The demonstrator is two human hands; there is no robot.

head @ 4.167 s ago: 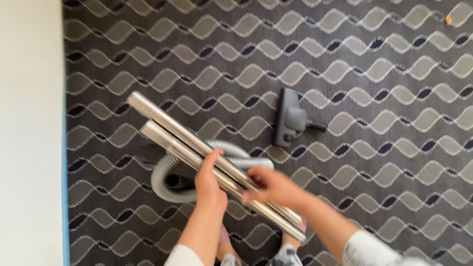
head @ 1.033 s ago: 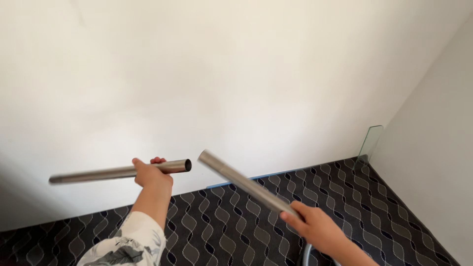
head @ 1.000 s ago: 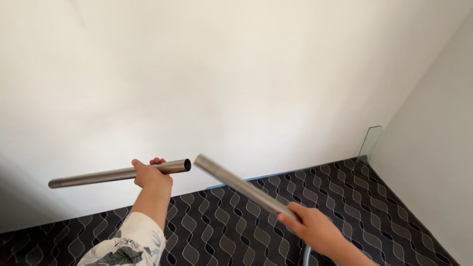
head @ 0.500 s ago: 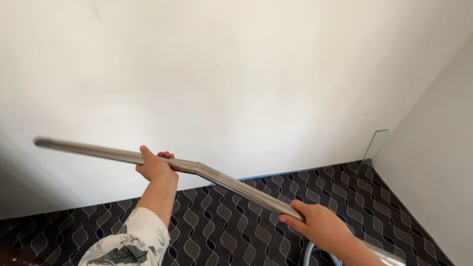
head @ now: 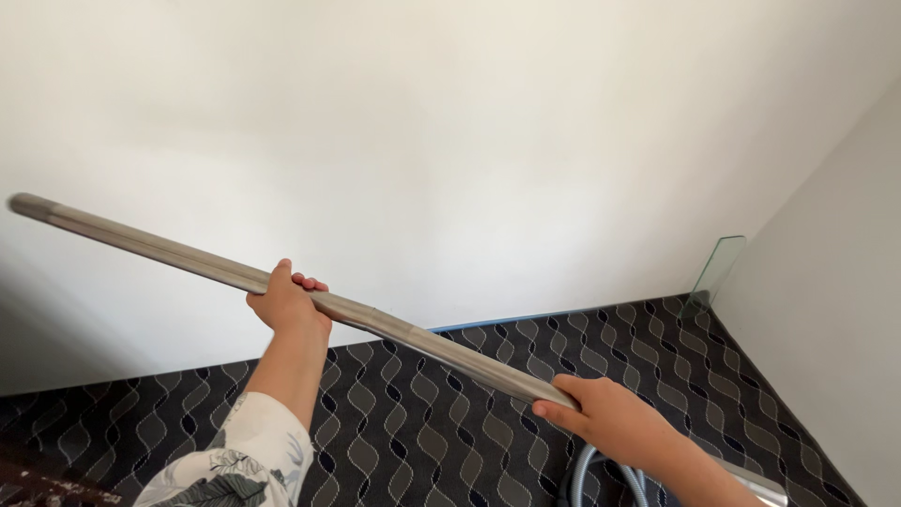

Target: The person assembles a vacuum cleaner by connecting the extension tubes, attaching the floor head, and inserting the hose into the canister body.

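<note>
While held off the floor, slants from the upper left of the frame down to the lower right: long silver wand (head: 441, 352) of two tubes, joined at a seam (head: 375, 316) just right of the left hand. Left hand (head: 286, 302) at centre left, grip closed around the upper tube. Right hand (head: 601, 418) at lower right, grip closed around the lower tube, with a grey hose (head: 584, 474) curling just below.

Likely risks: separation at the seam, if twisted or pulled unevenly by either grip; scraping of the white wall (head: 469, 141) by the far tip at upper left, if swung wide.

Open room in the lower centre, above the patterned carpet (head: 422, 422). Tighter at right: side wall (head: 835, 282) and a small glass panel (head: 718, 268) in the corner.
</note>
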